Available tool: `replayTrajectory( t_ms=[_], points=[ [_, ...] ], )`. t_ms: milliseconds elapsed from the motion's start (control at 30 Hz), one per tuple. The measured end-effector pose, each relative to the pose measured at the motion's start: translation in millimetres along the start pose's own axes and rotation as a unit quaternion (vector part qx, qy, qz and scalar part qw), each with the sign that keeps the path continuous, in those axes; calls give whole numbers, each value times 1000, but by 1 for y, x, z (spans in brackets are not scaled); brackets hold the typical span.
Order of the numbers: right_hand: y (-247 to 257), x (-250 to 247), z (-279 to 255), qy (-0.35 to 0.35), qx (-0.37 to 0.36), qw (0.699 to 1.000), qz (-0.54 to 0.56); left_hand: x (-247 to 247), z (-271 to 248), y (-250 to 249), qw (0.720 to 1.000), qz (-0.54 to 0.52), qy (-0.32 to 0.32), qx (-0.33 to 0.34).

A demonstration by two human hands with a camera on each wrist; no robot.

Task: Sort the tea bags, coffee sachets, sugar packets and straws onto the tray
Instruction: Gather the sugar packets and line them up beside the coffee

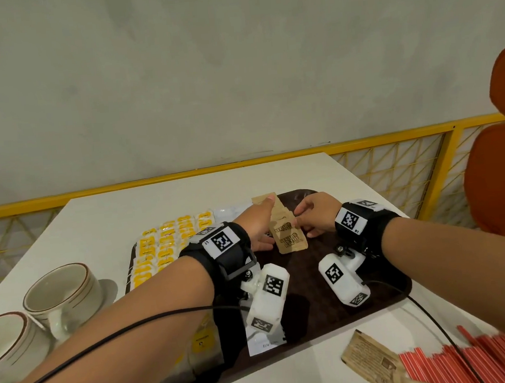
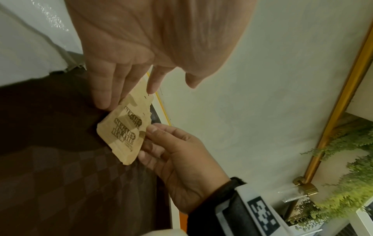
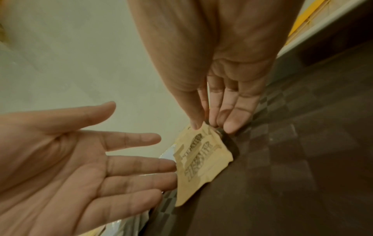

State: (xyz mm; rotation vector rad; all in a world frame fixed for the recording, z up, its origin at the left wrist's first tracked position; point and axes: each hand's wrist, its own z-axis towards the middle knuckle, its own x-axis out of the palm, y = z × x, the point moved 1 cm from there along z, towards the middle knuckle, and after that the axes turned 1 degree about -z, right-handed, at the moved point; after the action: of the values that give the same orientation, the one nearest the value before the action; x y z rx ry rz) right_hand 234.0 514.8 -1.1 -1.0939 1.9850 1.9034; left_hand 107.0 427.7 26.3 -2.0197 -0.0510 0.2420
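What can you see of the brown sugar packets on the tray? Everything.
The sugar packets are flat brown paper sachets printed "Sugar in the Raw" in dark lettering, edges slightly crumpled. They lie overlapped in a loose row on the dark checkered tray, right of the yellow tea bags. The right hand pinches one edge between thumb and fingers; the left hand, fingers straight, touches the other side.

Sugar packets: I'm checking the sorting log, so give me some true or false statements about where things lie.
1. The brown sugar packets lie on the tray. True.
2. The red straws are on the tray. False: they lie on the table, off the tray.
3. The left hand has straight fingers. True.
4. The right hand is far from the packets. False: its fingertips pinch them.
5. The yellow tea bags are right of the packets. False: left.
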Motion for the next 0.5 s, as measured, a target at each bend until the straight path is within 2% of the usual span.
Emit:
replayTrajectory(
  t_ms=[200,367,500],
  points=[
    [2,3,3,-3,-28,999,-33,1,1,0,1000,9,-16,17],
    [4,-1,-1,-24,-14,1000,0,-3,0,0,1000,-9,-18,17],
    [6,-4,-11,44,25,998,-37,-8,-5,1,1000,-15,-19,20]
  ],
)
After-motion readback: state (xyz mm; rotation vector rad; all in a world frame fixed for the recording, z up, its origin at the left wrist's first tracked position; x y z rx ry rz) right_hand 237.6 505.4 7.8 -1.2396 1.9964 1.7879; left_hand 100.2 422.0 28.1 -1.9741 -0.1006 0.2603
